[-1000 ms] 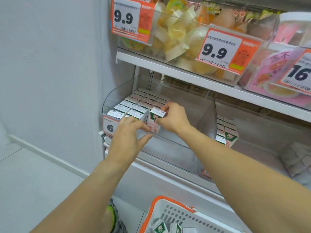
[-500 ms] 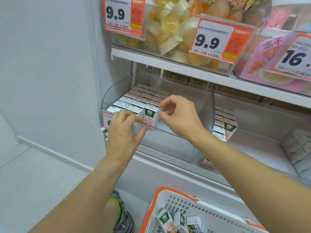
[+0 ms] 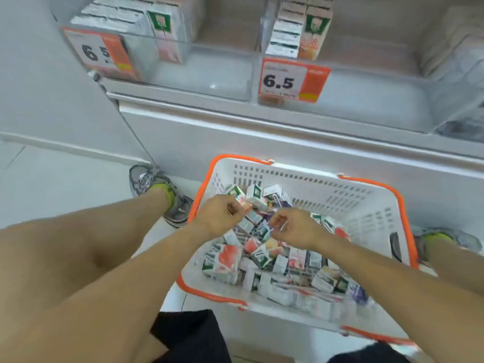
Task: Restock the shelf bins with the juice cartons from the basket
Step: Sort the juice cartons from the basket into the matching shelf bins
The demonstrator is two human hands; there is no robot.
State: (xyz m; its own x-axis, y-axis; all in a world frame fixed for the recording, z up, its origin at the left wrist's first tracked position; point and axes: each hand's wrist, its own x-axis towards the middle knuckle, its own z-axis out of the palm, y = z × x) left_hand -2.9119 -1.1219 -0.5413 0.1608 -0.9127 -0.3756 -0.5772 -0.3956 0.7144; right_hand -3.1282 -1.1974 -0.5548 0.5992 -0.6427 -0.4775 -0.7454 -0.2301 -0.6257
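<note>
Reaching into a white plastic basket with orange rim (image 3: 372,218) on the floor, both hands were seen over small, jumbled juice cartons (image 3: 251,260). The left hand (image 3: 218,218) and right hand (image 3: 296,230) were curled; whether cartons were gripped could not be told. Above, clear plastic shelf bins (image 3: 209,72) were partly stocked.
</note>
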